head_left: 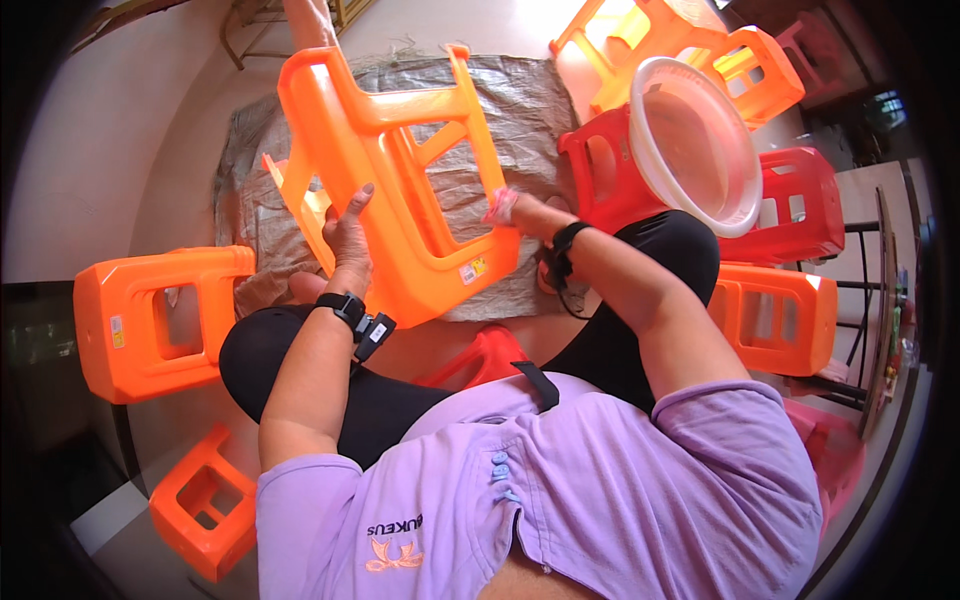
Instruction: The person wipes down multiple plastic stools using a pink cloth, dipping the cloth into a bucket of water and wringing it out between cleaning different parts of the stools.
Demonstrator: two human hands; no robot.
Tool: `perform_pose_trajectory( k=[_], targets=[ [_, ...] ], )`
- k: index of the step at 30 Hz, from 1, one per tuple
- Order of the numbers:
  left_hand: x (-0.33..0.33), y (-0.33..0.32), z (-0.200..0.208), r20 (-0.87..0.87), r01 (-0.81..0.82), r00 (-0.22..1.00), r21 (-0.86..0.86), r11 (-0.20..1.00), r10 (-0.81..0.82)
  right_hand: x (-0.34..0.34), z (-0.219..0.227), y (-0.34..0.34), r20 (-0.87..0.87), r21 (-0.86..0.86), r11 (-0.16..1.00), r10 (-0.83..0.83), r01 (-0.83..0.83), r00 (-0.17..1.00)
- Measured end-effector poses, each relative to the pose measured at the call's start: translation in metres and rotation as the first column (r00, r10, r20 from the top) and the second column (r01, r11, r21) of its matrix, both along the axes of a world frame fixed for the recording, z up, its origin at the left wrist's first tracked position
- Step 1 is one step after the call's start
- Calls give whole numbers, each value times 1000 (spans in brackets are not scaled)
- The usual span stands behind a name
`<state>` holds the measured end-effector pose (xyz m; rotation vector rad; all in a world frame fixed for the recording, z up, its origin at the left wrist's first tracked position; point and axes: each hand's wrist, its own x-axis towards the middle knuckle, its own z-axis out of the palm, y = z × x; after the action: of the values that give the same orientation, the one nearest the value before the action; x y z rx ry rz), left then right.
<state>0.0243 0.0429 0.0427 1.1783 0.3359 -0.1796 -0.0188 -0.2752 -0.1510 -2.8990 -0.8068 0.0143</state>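
An orange plastic stool (365, 190) lies tipped on its side in front of me, between my knees, its legs pointing away and a small label near its lower right corner. My left hand (347, 238) grips the stool's left side, thumb along the outer face and some fingers hidden. At the stool's right edge my right hand (540, 218) is closed around a crumpled pink-and-white cloth (501, 206), which touches the leg there. Most of the cloth is hidden by the hand.
A grey woven sheet (250, 150) covers the floor ahead. At right a white basin (695, 145) rests on a red stool (605, 170); several orange and red stools stand around it. Another orange stool (98, 320) is at left, with a smaller one (190, 535) behind it.
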Motion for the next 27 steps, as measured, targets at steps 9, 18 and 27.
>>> perform_pose_trajectory(
  k=[9, 18, 27],
  targets=[
    [2, 1, -22, -36, 181, 978, -331, 926, -204, -80, 22, 117, -151, -131, 965, -245, 227, 958],
    [14, -23, -28, -13, 89, 996, 287, 954, -89, -119, 160, 192, -365, 185, 779, -512, 600, 777],
    [10, -34, -8, -54, 172, 985, 266, 949, -163, -139, 224, 205, -457, 236, 697, -535, 677, 710]
  ],
)
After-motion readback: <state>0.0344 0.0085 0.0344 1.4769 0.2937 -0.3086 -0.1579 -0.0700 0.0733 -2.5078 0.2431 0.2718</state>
